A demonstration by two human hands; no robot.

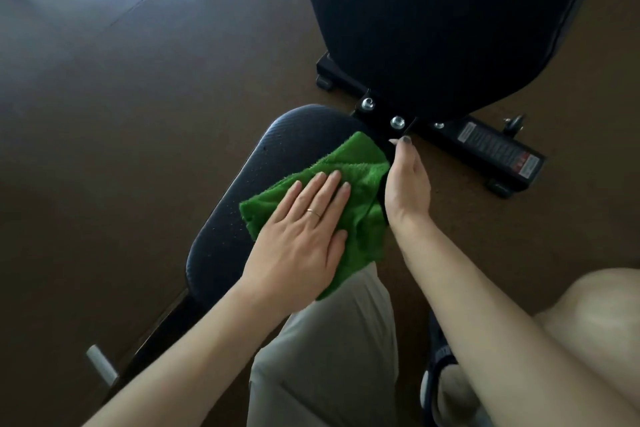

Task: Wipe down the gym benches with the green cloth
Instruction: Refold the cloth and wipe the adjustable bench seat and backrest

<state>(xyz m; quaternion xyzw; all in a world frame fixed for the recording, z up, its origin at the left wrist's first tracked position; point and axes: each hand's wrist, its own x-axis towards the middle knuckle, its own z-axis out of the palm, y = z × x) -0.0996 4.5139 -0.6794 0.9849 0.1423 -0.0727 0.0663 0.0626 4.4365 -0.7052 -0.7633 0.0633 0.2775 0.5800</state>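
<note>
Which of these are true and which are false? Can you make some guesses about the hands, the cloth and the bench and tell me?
1. The left hand lies flat on the green cloth. True.
2. The cloth is on the floor. False: it lies on the black seat pad of the bench.
3. The right hand is holding a spray bottle. False: it rests at the cloth's right edge, by the side of the pad, with no bottle in sight.
4. There is a ring on the left hand. True.
5. The big back pad is green. False: it is black.
</note>
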